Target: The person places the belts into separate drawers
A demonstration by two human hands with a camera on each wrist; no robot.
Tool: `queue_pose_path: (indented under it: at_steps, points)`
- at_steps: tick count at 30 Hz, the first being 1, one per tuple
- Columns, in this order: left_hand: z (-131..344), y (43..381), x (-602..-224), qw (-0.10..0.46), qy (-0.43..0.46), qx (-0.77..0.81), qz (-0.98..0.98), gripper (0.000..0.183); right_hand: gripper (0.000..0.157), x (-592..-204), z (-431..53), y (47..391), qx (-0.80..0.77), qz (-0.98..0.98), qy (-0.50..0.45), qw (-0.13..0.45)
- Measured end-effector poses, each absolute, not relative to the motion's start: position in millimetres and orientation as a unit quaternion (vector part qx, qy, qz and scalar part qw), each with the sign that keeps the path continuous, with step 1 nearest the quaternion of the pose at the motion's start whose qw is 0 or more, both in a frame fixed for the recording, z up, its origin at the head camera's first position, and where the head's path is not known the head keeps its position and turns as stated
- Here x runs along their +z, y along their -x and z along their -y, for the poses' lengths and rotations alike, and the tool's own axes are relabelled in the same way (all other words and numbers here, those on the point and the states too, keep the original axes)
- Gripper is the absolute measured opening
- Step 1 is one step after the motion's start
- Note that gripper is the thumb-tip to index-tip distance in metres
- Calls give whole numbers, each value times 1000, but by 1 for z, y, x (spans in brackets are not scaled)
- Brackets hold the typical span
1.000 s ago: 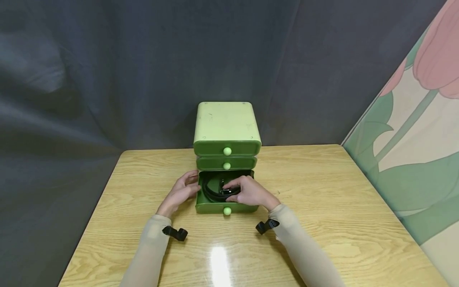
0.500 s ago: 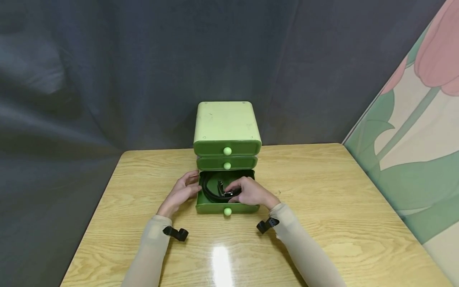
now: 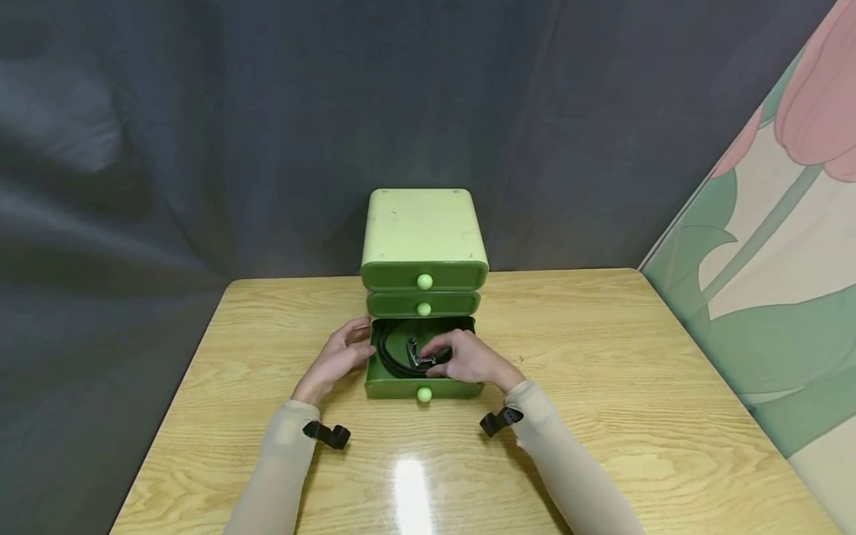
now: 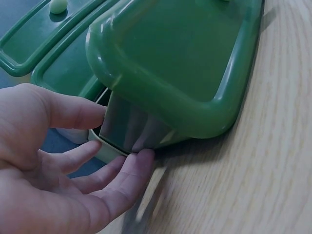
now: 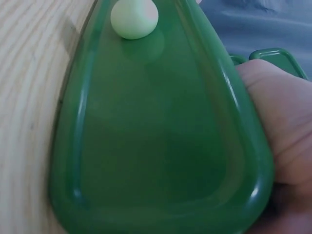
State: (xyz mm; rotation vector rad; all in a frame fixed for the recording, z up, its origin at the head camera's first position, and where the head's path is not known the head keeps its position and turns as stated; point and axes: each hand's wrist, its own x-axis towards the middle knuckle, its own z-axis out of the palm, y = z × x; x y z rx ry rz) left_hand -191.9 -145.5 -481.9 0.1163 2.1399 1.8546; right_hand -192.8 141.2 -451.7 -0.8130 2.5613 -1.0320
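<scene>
A small green cabinet (image 3: pixel 423 227) has its bottom drawer (image 3: pixel 390 388) pulled out. Inside lies a coiled black belt (image 3: pixel 393 365) with a shiny metal buckle (image 3: pixel 412 351). My right hand (image 3: pixel 468 358) reaches over the drawer's right side and pinches the belt near the buckle, its fingertips partly hidden behind the hand. In the right wrist view, the drawer's front (image 5: pixel 156 136) covers most of that hand's work. At the drawer's left side my left hand (image 3: pixel 336 358) has its fingers loosely bent. Its fingertips (image 4: pixel 143 158) touch the side wall in the left wrist view.
Two drawers with round knobs sit closed above, the upper knob (image 3: pixel 424 281) and middle knob (image 3: pixel 423 309) facing me. The cabinet stands at the back of a wooden table (image 3: pixel 588 357), before a dark curtain (image 3: pixel 281 134). A flowered panel (image 3: pixel 789 245) is at the right.
The buckle has turned and shifted slightly toward the drawer's front, so more of its metal shows. My right hand has moved only a little; my left hand stays at the drawer's side.
</scene>
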Motion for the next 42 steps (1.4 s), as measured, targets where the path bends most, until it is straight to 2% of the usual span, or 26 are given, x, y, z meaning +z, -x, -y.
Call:
queue_pose_path:
  at_steps: [8,17,20,31,42]
  points:
    - [145,193,-482,150,-41,640,-753,70,29,-444,-145,177,-399,-880,245,76]
    - [146,195,-485,153,-40,645,-748,70,16,-433,-147,155,-420,-870,257,-3]
    - [146,195,-484,155,-34,643,-749,70,16,-432,-146,146,-418,-867,272,-15]
    - [148,194,-482,156,-37,639,-752,69,16,-443,-141,125,-377,-865,331,-28]
    - [148,194,-482,156,-39,640,-752,68,20,-459,-135,114,-370,-867,333,2]
